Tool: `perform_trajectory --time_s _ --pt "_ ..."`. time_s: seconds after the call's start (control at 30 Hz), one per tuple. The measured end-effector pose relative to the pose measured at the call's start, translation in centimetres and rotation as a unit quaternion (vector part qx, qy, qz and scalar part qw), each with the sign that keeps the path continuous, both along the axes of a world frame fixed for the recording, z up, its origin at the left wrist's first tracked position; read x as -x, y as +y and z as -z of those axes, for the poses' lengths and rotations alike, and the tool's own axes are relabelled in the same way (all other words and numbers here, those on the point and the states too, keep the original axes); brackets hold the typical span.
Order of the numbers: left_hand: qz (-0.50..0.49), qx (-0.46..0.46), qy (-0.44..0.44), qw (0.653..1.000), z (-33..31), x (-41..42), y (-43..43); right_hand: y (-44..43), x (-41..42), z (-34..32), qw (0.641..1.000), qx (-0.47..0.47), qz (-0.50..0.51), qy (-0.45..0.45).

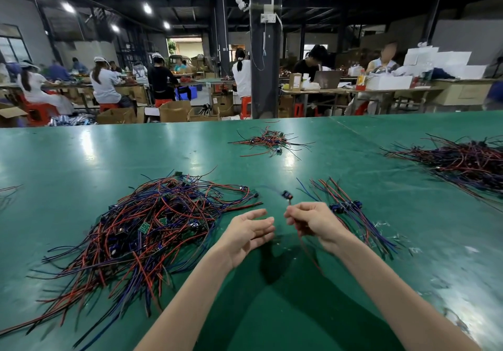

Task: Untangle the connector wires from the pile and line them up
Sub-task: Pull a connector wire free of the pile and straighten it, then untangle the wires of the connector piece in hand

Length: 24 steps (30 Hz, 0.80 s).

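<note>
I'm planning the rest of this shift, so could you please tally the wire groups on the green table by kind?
Tangled piles: 3, near left, far middle, far right
Lined-up row: 1
Wire held in the right hand: 1
Stray strands at the left edge: 1
Total: 6

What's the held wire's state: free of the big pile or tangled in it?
Free, apparently: the right hand pinches the connector wire, held clear of the pile.
</note>
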<state>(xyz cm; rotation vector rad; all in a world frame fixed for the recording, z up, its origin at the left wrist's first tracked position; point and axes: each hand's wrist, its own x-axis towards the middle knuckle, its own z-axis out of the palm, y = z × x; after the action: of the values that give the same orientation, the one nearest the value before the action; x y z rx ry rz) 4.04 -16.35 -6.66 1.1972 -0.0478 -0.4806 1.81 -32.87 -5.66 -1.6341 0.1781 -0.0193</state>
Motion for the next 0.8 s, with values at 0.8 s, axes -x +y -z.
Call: perform_trajectory --time_s 0.8 --pt "-0.077 -0.291 -0.211 0.930 1.5 -0.6 0.1 -5.3 -1.6 2.5 0.746 0.664 0.032 -0.040"
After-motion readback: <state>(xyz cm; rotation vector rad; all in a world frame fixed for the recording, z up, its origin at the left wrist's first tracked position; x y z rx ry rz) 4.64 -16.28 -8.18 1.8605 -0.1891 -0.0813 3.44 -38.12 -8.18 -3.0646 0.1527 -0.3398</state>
